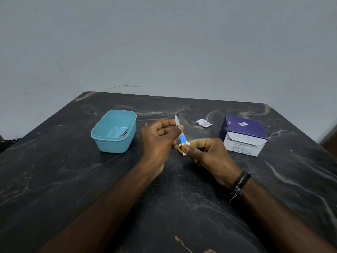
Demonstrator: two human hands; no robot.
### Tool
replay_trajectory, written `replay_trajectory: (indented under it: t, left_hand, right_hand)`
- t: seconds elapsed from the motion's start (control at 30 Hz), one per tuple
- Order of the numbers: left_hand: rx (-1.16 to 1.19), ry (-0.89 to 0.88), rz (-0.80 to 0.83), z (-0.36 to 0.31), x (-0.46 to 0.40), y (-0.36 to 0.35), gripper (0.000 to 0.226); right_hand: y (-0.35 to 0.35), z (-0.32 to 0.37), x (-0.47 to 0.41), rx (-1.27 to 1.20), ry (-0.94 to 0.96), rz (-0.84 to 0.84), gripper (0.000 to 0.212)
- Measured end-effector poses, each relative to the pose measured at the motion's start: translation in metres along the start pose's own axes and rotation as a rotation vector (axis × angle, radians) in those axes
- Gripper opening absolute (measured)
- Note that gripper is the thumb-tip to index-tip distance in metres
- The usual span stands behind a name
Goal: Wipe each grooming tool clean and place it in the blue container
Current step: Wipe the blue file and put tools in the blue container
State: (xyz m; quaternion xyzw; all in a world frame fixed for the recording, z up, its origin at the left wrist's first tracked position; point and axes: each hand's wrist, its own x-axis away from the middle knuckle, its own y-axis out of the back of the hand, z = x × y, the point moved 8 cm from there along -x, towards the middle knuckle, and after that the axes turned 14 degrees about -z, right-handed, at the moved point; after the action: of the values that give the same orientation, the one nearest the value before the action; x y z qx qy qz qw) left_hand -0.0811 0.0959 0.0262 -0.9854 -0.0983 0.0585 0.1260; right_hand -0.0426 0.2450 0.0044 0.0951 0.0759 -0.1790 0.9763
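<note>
Above the middle of the dark marble table, my left hand pinches a small pair of grooming scissors by its metal blades, whose tip points up and away. The scissors have a blue middle and a yellow finger ring. My right hand pinches a white wipe round the handle end of the scissors. The blue container stands open to the left of my hands, with a metal tool lying inside it.
A purple and white box of alcohol swabs stands to the right, its flap open. A torn swab wrapper lies behind my hands. A grey wall rises past the table's far edge.
</note>
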Motion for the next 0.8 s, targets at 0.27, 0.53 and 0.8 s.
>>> replay_trajectory:
  t: [0.27, 0.53, 0.8]
  left_hand:
    - [-0.059, -0.007, 0.094, 0.0, 0.007, -0.008, 0.02]
    - [-0.06, -0.03, 0.11, -0.002, 0.008, -0.01, 0.019]
    - [-0.09, -0.06, 0.038, -0.001, 0.004, -0.004, 0.017]
  right_hand:
    - [0.002, 0.002, 0.0, -0.033, 0.0, -0.022, 0.021]
    - [0.0, 0.002, 0.001, -0.036, -0.009, 0.016, 0.022]
    - [-0.007, 0.003, 0.008, 0.018, -0.048, 0.13, 0.018]
